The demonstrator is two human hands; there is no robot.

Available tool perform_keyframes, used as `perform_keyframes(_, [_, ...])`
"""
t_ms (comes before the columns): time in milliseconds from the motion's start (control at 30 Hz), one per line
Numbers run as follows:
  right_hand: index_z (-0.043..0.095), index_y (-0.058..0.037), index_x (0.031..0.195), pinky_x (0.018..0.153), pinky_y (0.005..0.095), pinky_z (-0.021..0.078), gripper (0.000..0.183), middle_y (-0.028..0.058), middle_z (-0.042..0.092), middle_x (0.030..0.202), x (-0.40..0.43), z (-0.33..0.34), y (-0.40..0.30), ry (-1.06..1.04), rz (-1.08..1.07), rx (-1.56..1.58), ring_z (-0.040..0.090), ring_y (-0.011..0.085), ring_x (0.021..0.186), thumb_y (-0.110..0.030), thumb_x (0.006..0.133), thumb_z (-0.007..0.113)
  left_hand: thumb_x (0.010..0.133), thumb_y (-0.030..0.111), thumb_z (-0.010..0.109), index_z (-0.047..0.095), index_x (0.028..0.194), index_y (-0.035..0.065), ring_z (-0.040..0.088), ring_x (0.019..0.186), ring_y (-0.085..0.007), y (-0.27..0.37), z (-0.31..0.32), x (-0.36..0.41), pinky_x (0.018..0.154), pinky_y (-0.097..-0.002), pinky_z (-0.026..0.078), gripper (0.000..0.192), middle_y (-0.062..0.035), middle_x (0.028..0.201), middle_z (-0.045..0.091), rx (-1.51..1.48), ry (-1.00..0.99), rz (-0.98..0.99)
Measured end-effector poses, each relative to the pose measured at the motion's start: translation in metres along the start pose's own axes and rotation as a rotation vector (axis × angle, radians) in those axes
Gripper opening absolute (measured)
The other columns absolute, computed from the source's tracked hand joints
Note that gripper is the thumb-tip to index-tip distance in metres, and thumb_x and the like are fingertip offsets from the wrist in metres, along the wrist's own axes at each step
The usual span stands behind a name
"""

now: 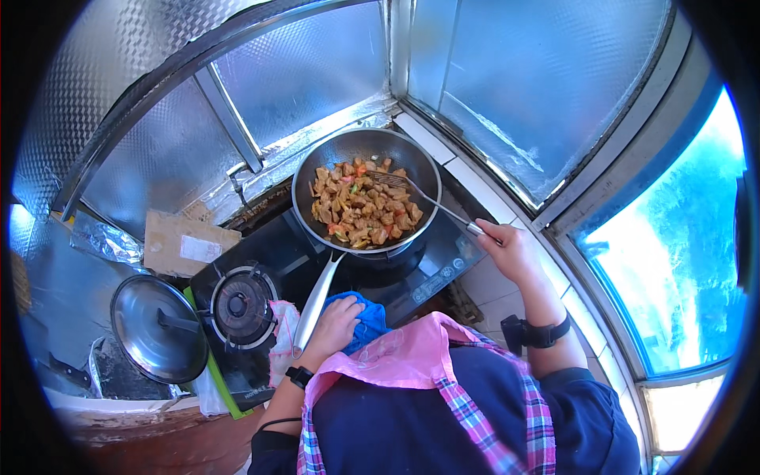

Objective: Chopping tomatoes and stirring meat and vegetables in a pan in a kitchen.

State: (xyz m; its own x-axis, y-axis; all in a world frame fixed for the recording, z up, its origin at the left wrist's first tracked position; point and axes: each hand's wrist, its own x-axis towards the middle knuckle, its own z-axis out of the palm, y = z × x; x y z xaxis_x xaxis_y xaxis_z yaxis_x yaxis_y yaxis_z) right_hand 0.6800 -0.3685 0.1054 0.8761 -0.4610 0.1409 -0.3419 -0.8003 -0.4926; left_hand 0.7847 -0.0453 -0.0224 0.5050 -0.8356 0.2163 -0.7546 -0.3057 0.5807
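A dark wok (423, 172) with a long metal handle sits over the right side of a black gas stove (386, 300). In it lie browned meat chunks (371, 208) with red and green bits. My right hand (513, 252) grips the handle of a slotted metal spatula (442, 208), whose blade rests on the food. Beside the wok handle, my left hand (338, 325) is closed on a blue cloth (371, 323). The fingertips are partly lost in its folds.
A pan lid (148, 338) leans by the stove's left burner (237, 301), near a pink-edged cloth (285, 332) and a green board (228, 392). Behind stand cardboard (163, 243) and foil (110, 240). A knife (68, 372) lies far left. Metal-framed panels (510, 89) enclose the corner.
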Motion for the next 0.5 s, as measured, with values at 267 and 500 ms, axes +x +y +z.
perform_keyframes(267, [0.064,-0.0192,0.103,0.064,0.0418,0.0476,0.024,0.0109,0.059,0.072,0.064,-0.002,0.008,0.024,-0.127,-0.224,0.061,0.0295,0.073,-0.027,0.082,0.056,0.077,0.000,0.056,0.048,0.121,0.0016,0.035,0.124,-0.0399,0.008,-0.013,-0.036,0.102,-0.0444,0.030,0.045,-0.0204,0.134,0.037,0.243,-0.033,-0.079])
perform_keyframes(500, [0.064,-0.0160,0.097,0.065,0.0407,0.0502,0.019,0.0112,0.063,0.077,0.138,0.036,-0.052,-0.117,-0.355,-0.269,0.062,0.0286,0.078,-0.021,0.082,0.053,0.077,0.002,0.056,0.056,0.111,-0.0019,0.046,0.113,-0.0396,0.005,-0.059,-0.074,0.095,-0.0427,0.038,0.034,-0.0234,0.119,0.050,0.580,0.110,-0.232])
